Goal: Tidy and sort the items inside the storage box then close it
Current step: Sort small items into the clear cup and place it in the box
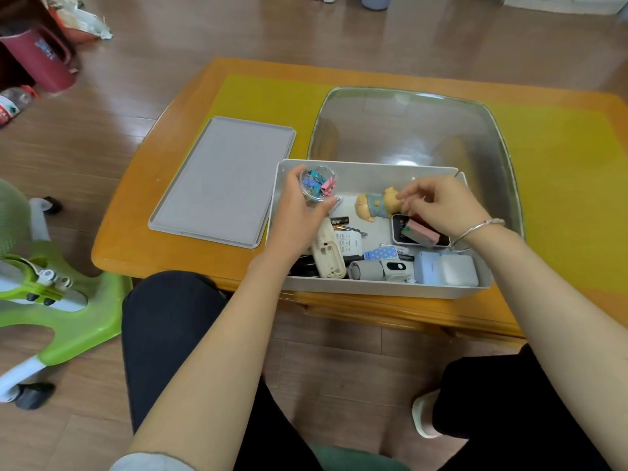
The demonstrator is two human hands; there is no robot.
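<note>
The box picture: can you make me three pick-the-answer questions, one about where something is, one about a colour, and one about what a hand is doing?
1. Where is the flat grey plastic lid?
A. On the box
B. On the table, left of the grey storage box
C. On the floor

2. What colour is the mat on the wooden table?
A. Yellow-green
B. Blue
C. Black

3. What is the left hand doing?
A. Resting flat on the table
B. Lifting the lid
C. Holding the small clear cup of coloured binder clips

Answers: 1 B, the lid lies flat beside the box. 2 A, the mat shows yellow-green around the box. 3 C, the fingers curl round the cup in a firm grip.
</note>
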